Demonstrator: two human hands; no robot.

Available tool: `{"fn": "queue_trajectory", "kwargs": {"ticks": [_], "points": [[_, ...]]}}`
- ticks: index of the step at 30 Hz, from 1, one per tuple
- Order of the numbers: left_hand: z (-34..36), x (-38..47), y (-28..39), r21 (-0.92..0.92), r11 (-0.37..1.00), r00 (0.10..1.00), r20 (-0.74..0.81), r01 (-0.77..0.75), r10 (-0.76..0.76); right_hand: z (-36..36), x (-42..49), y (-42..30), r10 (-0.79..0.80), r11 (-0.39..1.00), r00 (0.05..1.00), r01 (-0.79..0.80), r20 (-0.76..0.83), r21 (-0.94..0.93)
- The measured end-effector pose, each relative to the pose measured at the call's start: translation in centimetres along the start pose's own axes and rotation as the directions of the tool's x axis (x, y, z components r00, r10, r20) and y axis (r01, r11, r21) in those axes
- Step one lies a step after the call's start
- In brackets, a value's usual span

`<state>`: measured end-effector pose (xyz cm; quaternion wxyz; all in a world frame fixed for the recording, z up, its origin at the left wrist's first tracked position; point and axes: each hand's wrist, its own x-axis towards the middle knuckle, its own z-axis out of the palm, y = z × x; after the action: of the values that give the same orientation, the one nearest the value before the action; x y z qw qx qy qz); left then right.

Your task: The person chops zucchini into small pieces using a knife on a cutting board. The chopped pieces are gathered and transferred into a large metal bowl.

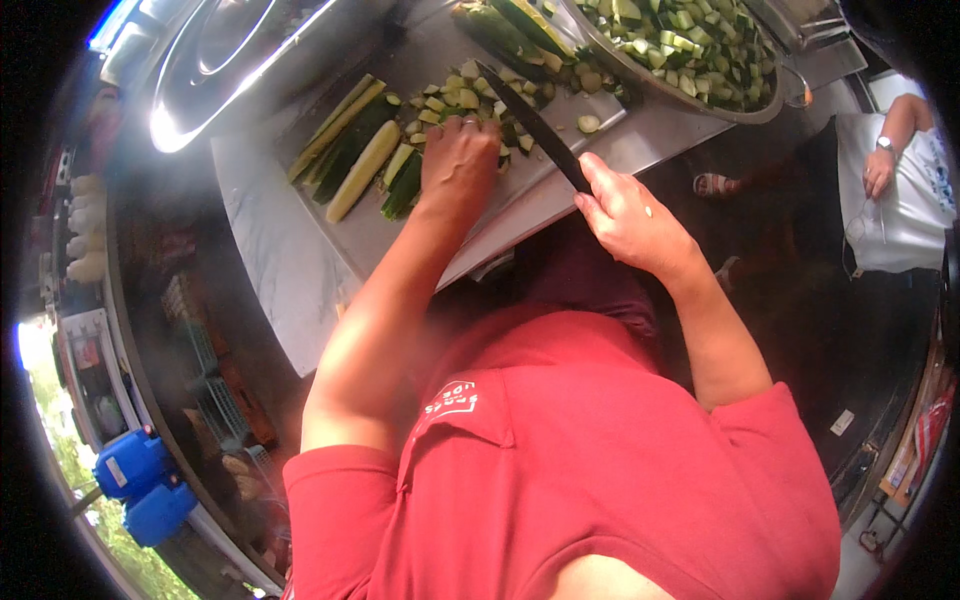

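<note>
My right hand grips the handle of a kitchen knife, its dark blade pointing up and away over diced zucchini. Left of the blade, my left hand is bent down over zucchini strips, fingers close together; its fingertips are partly hidden. All of this lies on a flat grey board or tray. Beside my left hand are lengthwise-cut zucchini pieces, one with its pale cut face up. More long zucchini pieces lie at the far side.
A large metal bowl of diced zucchini stands at the far right. Another shiny metal vessel is at the far left, by the marble-patterned tabletop. On the right is another person's hand. Blue containers and crates are left.
</note>
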<state>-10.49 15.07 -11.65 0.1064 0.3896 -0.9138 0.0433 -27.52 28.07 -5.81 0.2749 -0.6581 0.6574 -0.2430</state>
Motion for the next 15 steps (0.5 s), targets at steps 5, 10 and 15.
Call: {"fn": "queue_trajectory", "kwargs": {"ticks": [5, 10, 15], "points": [[0.3, 0.8, 0.2, 0.008, 1.0, 0.999, -0.047, -0.007, 0.008, -0.4, -0.9, -0.2, -0.004, 1.0, 1.0, 0.004, -0.015, -0.015], [-2.9, -1.1, -1.6, -0.336, 0.918, 0.966, -0.076, 0.209, -0.248, 0.7, -2.5, 1.1, -0.111, 0.98, 0.993, 0.114, 0.03, -0.164], [-5.6, -8.3, -6.1, -0.474, 0.717, 0.83, 0.056, 0.511, -0.554, 2.9, -3.8, 0.2, -0.3, 0.931, 0.943, 0.322, 0.144, -0.171]]}}
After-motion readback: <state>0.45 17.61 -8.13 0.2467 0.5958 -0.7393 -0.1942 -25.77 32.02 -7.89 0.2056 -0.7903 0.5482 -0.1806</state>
